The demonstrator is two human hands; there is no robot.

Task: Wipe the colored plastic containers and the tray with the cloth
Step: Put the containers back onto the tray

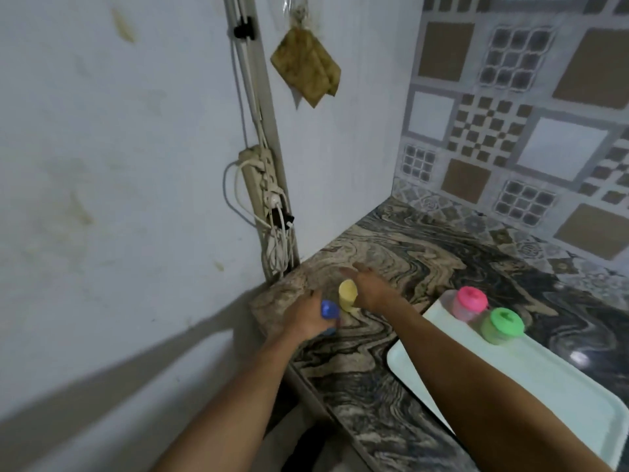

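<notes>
**Both hands at the worktop's left corner, two containers on the tray**

Both bare forearms reach in from the bottom of the frame toward the centre. The left hand [304,316] sits at lower centre, its fingers curled round a blue-lidded container [329,310] that it grips low over the marbled worktop [408,247]. I cannot tell whether the container's base touches the surface.

The right hand [371,287] lies just right of it with the palm down. Its fingers are straight, spread and holding nothing, and they point toward the upper left. A yellow container [348,294] stands upright on the worktop between the two hands, right against the right hand's thumb side; contact cannot be made out.

At lower right a pale tray [510,386] lies on the worktop. At its far end stand a pink-lidded container [469,301] and a green-lidded container [503,324], side by side.

A brownish cloth [306,68] hangs on the wall at upper centre, well apart from both hands. A power strip [262,185] with plugged cables hangs below it, left of centre.
</notes>
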